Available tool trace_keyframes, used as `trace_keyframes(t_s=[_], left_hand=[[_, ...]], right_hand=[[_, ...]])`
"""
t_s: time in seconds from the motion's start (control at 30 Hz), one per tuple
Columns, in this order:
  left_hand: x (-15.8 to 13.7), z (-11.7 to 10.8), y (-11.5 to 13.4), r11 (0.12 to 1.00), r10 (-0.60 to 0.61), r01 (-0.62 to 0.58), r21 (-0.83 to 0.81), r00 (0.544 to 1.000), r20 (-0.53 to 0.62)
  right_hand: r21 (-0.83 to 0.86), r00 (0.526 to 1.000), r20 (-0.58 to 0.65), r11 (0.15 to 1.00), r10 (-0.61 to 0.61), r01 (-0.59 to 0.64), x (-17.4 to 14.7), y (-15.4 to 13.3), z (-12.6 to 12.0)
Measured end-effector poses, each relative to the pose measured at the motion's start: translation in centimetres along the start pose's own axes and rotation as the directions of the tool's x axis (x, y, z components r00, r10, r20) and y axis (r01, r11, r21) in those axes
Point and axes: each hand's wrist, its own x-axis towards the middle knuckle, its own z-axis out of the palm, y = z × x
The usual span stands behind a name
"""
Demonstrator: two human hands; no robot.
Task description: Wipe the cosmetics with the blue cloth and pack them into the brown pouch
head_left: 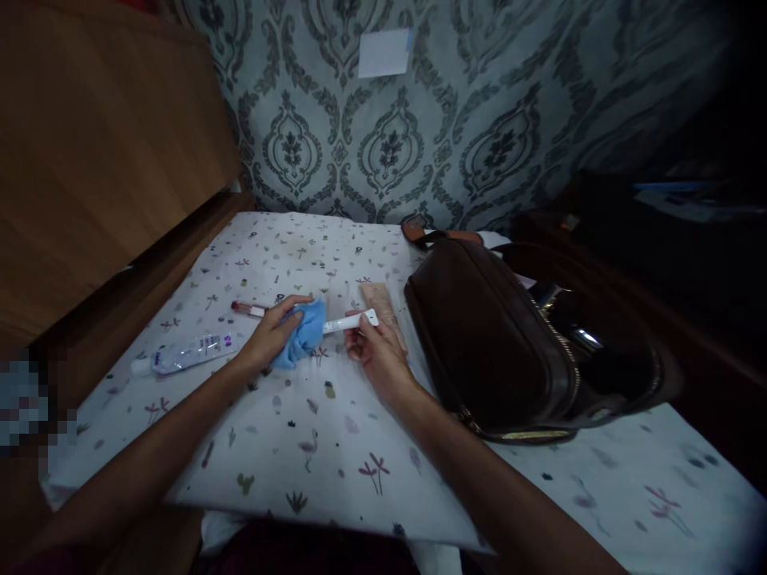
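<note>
Bunched in my left hand (280, 327) is a blue cloth (304, 334), wrapped around one end of a slim white tube (343, 323). My right hand (380, 351) pinches the other, flat end of that tube between thumb and fingers. The tube's left end is hidden by the cloth. Just behind my right hand lies a beige tube (377, 295), partly covered by the hand. A small tube with a dark red cap (243, 308) rests left of my left hand. Further left is a clear, purplish tube with a white cap (195, 354).
A dark brown leather bag (479, 343) stands unzipped on the right, shiny items showing inside. Everything lies on a white printed cloth (335, 479). Wooden furniture (108, 136) borders the left, and a patterned wall (389, 144) the back.
</note>
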Motion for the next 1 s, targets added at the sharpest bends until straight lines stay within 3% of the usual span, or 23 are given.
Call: trace_keyframes(t_s=[0.17,0.27,0.4,0.67,0.87,1.0], left_hand=[[-0.7,-0.3,1.3,0.986,0.057,-0.09,0.137,0.973,0.224],[-0.9,-0.1,1.8,0.948,0.089,-0.172,0.269,0.952,0.294],[-1.1,0.3,2.2,0.912,0.099,-0.208,0.352,0.947,0.305],[-1.8,1.5,1.9,0.906,0.183,-0.288,0.311,0.928,0.325],[-1.7,1.2,1.7,0.912,0.173,-0.276,0.303,0.929,0.327],[-1.3,0.8,1.8,0.937,0.151,-0.219,0.271,0.956,0.25]], right_hand=[[0.06,0.996,-0.015,0.995,-0.084,0.085,-0.1,-0.2,0.2],[0.067,0.993,-0.01,0.991,-0.119,0.119,-0.4,-0.4,0.3],[0.048,0.995,-0.012,0.994,-0.101,0.101,-0.5,-0.6,0.3],[-0.062,0.996,0.081,0.998,0.022,-0.017,-0.6,-0.1,0.4],[-0.09,0.992,0.108,0.994,-0.059,0.069,-1.0,0.1,0.8],[-0.048,0.993,0.064,0.994,-0.098,0.101,-1.1,-0.2,0.6]])
